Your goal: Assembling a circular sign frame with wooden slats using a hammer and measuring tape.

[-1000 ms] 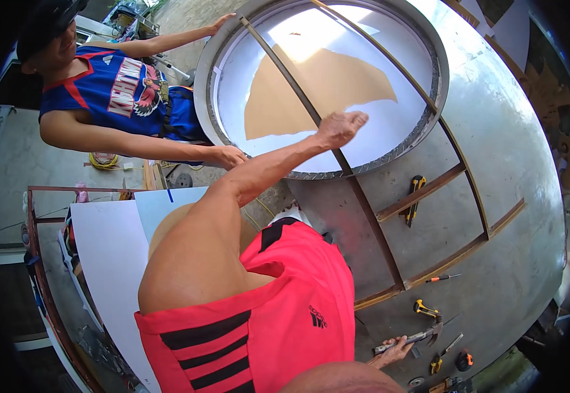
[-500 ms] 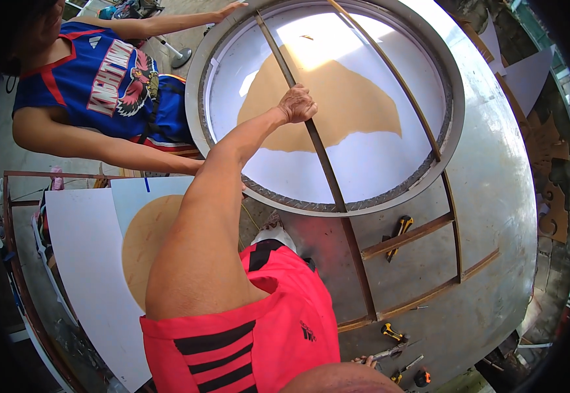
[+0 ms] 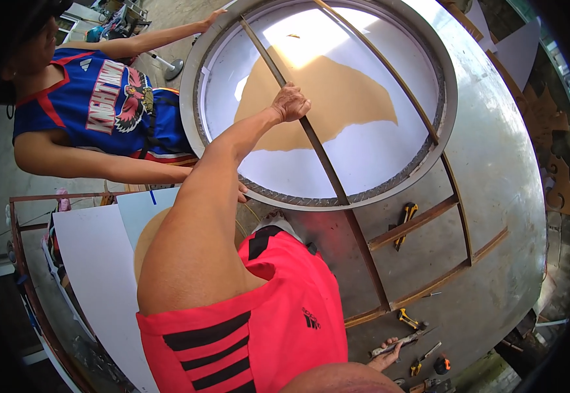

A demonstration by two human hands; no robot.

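Note:
My left hand (image 3: 291,103) is closed around a long dark metal bar (image 3: 327,164) that crosses a large round grey ring (image 3: 268,202). Inside the ring, a torn brown sheet (image 3: 324,98) lies against a white surface. At the bottom, partly hidden by my right shoulder, my right hand (image 3: 384,357) has its fingers around a long grey tool with a narrow tip (image 3: 408,340); its exact kind is unclear. Close to that hand lie a yellow-black utility knife (image 3: 411,319), a thin tool with a yellow handle (image 3: 422,361) and an orange-black tape measure (image 3: 442,364).
A co-worker in a blue jersey (image 3: 101,98) stands at the left, both hands at the ring's rim. Another yellow-black cutter (image 3: 405,219) lies on the metal table (image 3: 494,177) beside a frame crosspiece (image 3: 412,224). White sheets (image 3: 91,262) lean at the lower left.
My right hand has come further into view with the grey tool, which now points up and to the right. The left hand keeps its hold on the bar; the view has shifted slightly.

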